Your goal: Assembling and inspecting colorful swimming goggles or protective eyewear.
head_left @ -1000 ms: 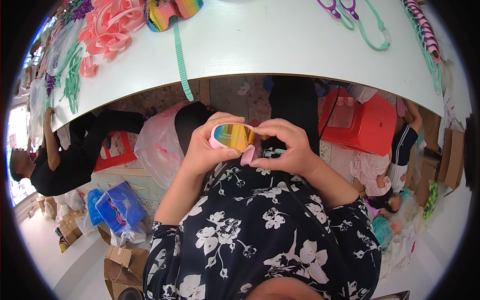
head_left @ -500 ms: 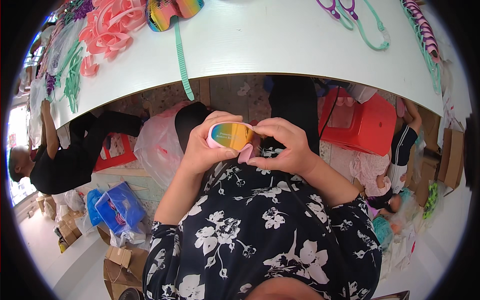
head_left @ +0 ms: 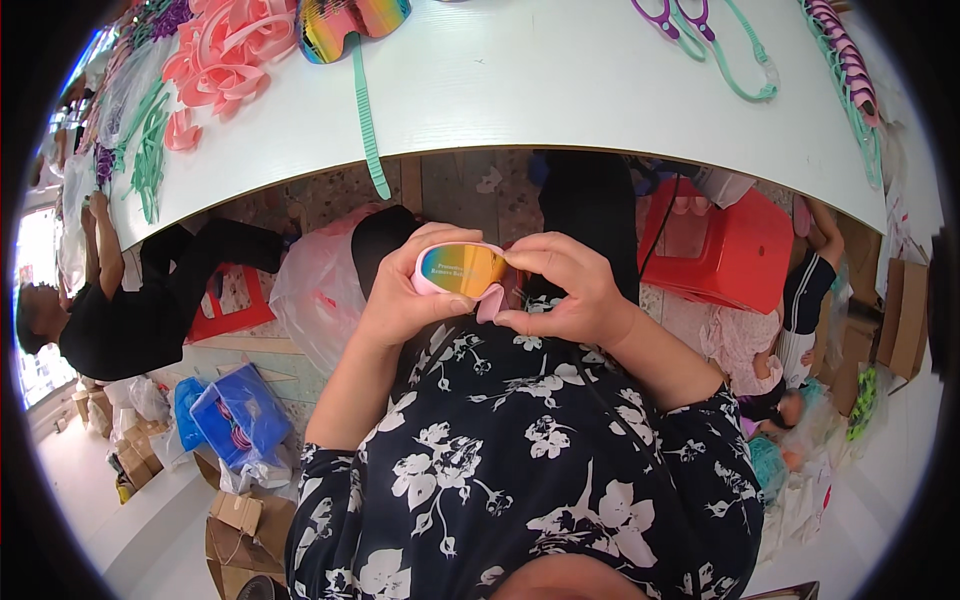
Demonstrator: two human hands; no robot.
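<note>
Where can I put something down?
The white tabletop is bare between the overhanging green strap and the strapped purple frame. A smaller patch separates that frame from the stacked pieces farther right. The left is crowded with coral-pink pieces and green straps.

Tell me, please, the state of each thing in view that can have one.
Left hand, gripping
Right hand, gripping
Pink-rimmed goggles, held in both hands
Teal strap, hanging past the table edge
Coral pieces, heaped on the table
Blue crate, open, things inside
</note>
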